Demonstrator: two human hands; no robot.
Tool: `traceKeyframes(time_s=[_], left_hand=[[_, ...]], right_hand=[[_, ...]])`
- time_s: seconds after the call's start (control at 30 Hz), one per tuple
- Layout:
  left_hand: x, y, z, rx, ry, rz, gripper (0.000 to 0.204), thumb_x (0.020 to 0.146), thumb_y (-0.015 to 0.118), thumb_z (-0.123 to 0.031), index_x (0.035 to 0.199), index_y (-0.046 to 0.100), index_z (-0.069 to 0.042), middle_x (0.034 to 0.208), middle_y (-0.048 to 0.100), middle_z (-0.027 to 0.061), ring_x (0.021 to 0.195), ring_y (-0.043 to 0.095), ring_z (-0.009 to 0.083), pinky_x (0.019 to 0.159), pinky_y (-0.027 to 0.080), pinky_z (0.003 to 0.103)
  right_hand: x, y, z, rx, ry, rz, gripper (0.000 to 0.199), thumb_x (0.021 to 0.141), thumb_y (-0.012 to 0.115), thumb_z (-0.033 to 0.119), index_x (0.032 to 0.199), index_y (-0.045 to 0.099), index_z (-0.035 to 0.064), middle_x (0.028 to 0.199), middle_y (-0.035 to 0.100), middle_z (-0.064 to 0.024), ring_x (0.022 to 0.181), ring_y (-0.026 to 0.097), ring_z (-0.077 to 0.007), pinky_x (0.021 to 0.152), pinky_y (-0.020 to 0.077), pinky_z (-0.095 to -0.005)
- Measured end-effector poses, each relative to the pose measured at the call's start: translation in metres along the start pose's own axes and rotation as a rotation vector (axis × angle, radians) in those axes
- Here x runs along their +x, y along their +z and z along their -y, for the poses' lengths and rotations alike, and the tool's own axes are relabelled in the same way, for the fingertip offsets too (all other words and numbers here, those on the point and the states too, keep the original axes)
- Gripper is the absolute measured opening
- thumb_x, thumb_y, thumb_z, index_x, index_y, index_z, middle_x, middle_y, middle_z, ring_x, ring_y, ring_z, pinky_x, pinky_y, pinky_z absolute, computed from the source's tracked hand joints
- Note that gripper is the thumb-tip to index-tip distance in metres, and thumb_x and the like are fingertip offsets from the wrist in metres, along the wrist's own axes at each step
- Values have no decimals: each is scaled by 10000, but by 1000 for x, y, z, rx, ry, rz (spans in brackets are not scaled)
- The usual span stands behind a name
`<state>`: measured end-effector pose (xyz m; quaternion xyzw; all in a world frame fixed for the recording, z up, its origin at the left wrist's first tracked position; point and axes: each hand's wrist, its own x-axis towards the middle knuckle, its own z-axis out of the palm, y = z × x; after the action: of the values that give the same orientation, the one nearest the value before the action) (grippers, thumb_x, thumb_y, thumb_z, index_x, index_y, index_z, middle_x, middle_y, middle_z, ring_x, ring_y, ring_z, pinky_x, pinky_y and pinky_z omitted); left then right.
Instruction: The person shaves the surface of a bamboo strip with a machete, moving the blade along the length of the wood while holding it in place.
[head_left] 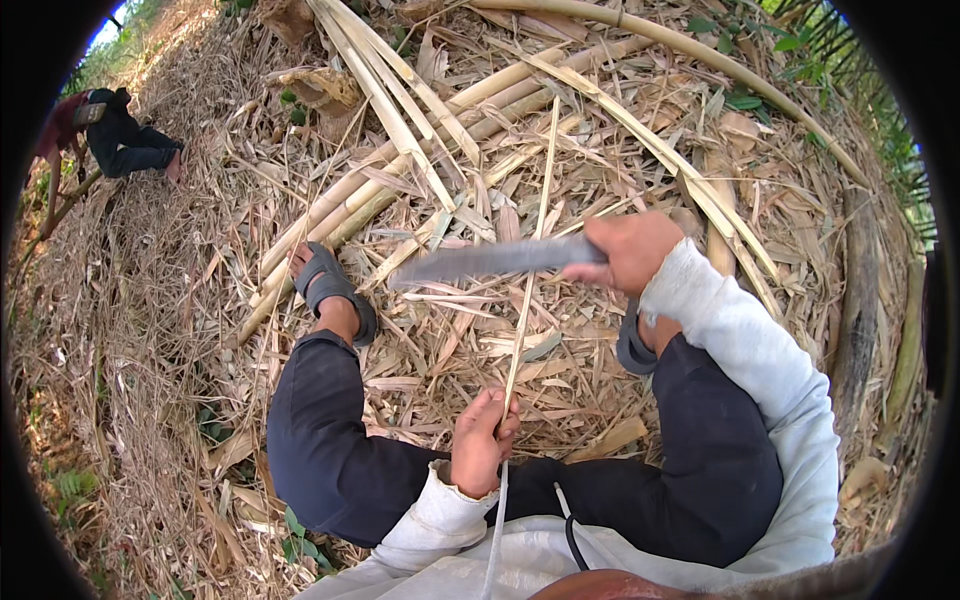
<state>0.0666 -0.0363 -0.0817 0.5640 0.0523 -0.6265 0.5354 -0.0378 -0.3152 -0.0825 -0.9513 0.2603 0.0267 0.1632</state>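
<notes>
Close to my lap, my left hand is closed round a long thin bamboo strip. The strip runs away from me across the leaf litter, and its near end passes down over my clothing. Farther out on the right, my right hand grips a machete, its blade pointing left and smeared by motion. The blade crosses over the strip; whether the two touch I cannot tell. The machete's handle is mostly hidden in my fist.
Bamboo poles lie beyond my left sandal. Split bamboo lengths rest across them, with more split lengths on the right. A dark log lies far right, a cut stump ahead. Another person is at upper left.
</notes>
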Motion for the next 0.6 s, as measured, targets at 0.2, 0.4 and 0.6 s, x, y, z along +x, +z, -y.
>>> traceKeyframes(time_s=[0.2, 0.4, 0.6], left_hand=[[1, -1, 3, 1, -74, 50, 212, 1007, 409, -252, 907, 494, -85, 607, 392, -43, 409, 258, 34, 390, 196, 198], [7, -9, 7, -2, -32, 45, 213, 1001, 424, -251, 910, 505, -77, 602, 399, -38, 406, 269, 38, 387, 211, 201], [-1, 4, -2, -14, -69, 82, 261, 1003, 427, -297, 908, 513, -70, 616, 413, -19, 431, 295, 53, 411, 250, 199]], right_hand=[[10, 9, -39, 261, 217, -158, 742, 934, 279, 694, 821, 619, 44, 622, 588, -208, 650, 623, -406, 656, 505, -475], [32, 2, -55, 249, 324, -103, 734, 950, 318, 655, 822, 622, -1, 670, 578, -249, 730, 599, -441, 698, 470, -471], [32, 11, -84, 483, 524, -534, 849, 931, 264, 710, 759, 611, -45, 594, 543, -213, 627, 557, -366, 679, 451, -438]])
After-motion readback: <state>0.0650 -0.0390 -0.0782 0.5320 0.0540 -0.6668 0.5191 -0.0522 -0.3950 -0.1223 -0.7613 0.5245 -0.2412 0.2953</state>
